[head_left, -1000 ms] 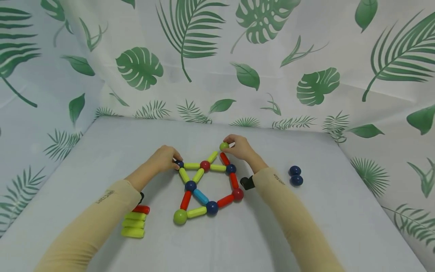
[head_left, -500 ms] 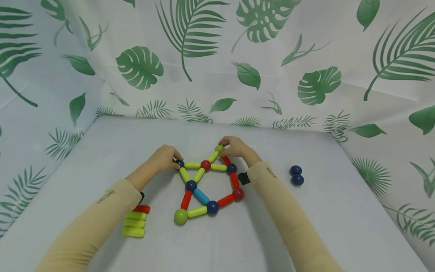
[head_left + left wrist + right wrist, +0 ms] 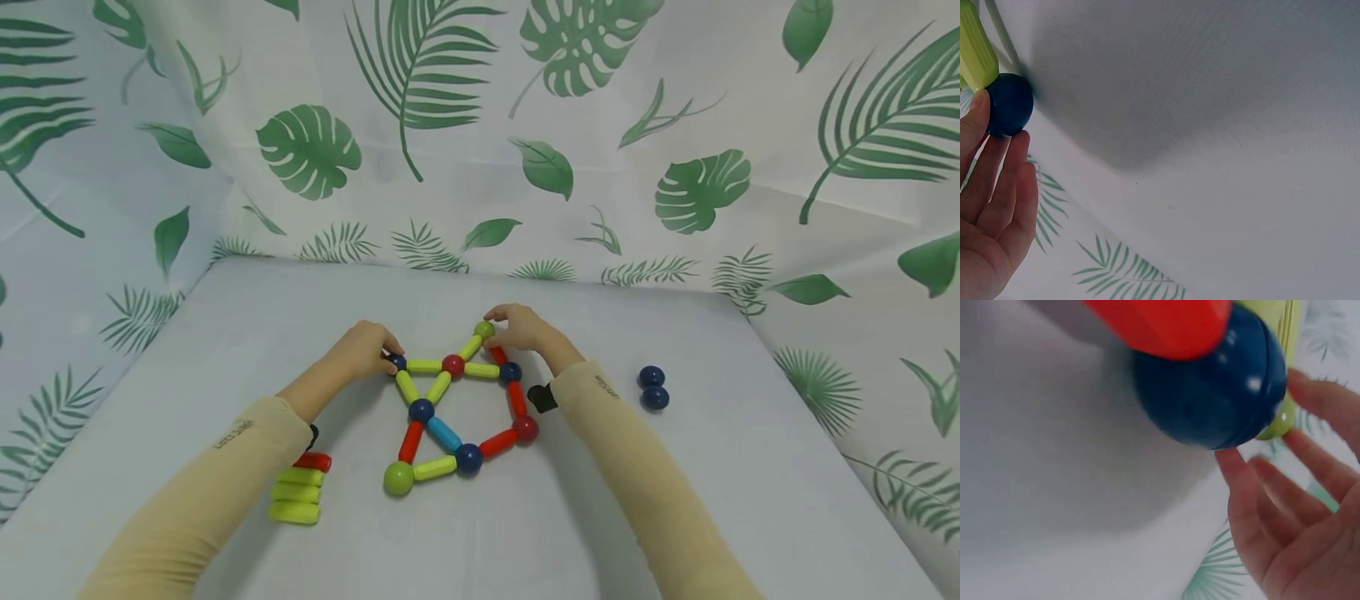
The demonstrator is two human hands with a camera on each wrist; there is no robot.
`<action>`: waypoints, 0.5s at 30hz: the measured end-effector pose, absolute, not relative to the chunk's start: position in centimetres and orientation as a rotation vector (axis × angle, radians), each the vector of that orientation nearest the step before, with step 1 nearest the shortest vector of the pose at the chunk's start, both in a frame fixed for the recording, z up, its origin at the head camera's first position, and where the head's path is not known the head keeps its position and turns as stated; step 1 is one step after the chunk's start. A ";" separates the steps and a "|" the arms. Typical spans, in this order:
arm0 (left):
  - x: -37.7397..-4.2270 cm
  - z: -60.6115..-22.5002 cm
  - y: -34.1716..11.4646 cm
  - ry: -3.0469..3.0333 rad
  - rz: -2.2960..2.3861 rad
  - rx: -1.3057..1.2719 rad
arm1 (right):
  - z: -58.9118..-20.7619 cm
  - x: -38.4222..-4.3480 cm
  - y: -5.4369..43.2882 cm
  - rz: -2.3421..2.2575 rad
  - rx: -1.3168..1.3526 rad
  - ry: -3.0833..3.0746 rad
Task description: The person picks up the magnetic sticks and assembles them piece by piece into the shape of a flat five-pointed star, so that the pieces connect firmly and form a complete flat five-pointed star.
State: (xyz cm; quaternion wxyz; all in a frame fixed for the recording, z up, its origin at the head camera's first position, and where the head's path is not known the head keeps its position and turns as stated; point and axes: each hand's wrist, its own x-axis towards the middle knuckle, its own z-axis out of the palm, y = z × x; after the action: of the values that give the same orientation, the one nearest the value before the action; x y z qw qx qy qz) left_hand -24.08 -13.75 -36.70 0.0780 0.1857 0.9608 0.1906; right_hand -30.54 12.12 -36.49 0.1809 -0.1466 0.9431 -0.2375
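A flat frame of coloured sticks and balls lies on the table. My left hand [image 3: 364, 350] pinches the dark blue ball [image 3: 1011, 105] at its far left corner, thumb on one side and fingertips on the other. A yellow-green stick [image 3: 975, 50] joins that ball. At the far tip, my right hand [image 3: 523, 327] holds a green ball [image 3: 484, 329] between thumb and fingers. One yellow-green stick [image 3: 471, 347] and a red stick [image 3: 498, 354] lead up to it. Close before the right wrist camera, another dark blue ball [image 3: 1210, 394] partly hides the green one.
Left of the frame, several yellow-green sticks [image 3: 296, 493] and a red stick [image 3: 318, 462] lie side by side, partly beneath the left sleeve. Two dark blue balls [image 3: 654, 387] sit to the right. Leaf-patterned cloth [image 3: 465, 192] rises behind the table.
My right hand has brought the green ball down and slightly left, onto the ends of the yellow-green and red sticks. It holds still there since. The left hand has stayed put.
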 end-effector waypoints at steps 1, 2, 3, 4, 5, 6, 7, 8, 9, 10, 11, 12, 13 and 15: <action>-24.1 -36.7 -13.7 2.878 0.565 0.559 | -36.5 -30.2 12.3 -0.655 -0.421 2.678; -24.1 -36.7 -13.7 2.879 0.555 0.565 | -36.5 -29.8 12.6 -0.634 -0.425 2.698; -24.2 -36.7 -13.6 2.880 0.548 0.569 | -36.4 -29.3 12.9 -0.618 -0.434 2.719; -24.2 -36.7 -13.6 2.882 0.544 0.571 | -36.5 -28.8 13.1 -0.596 -0.454 2.742; -24.2 -36.7 -13.7 2.883 0.543 0.573 | -36.5 -28.2 13.4 -0.574 -0.472 2.764; -24.2 -36.7 -13.7 2.886 0.538 0.579 | -36.4 -27.6 13.7 -0.561 -0.480 2.781; -24.2 -36.7 -13.7 2.887 0.539 0.583 | -36.4 -26.9 14.0 -0.555 -0.482 2.795; -24.2 -36.7 -13.7 2.889 0.539 0.587 | -36.4 -26.3 14.4 -0.555 -0.480 2.801; -24.2 -36.6 -13.7 2.891 0.541 0.588 | -36.4 -25.6 14.8 -0.561 -0.481 2.798; -24.2 -36.6 -13.7 2.891 0.541 0.589 | -36.4 -25.0 15.1 -0.569 -0.483 2.781; -24.2 -36.6 -13.7 2.891 0.540 0.590 | -36.4 -24.3 15.4 -0.577 -0.483 2.752; -24.1 -36.7 -13.7 2.889 0.540 0.589 | -36.4 -23.6 15.8 -0.584 -0.481 2.714; -24.1 -36.7 -13.7 2.886 0.541 0.588 | -36.5 -23.0 16.1 -0.590 -0.494 2.673; -24.0 -36.8 -13.7 2.884 0.535 0.589 | -36.6 -21.9 16.7 -0.610 -0.538 2.585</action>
State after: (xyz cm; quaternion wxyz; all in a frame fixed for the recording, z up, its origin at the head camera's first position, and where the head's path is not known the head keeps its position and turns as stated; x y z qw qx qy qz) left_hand -24.05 -13.75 -36.77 0.0749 0.1964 0.9613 0.1783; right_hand -21.94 16.67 -36.62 0.2140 -0.1940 0.9318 -0.2198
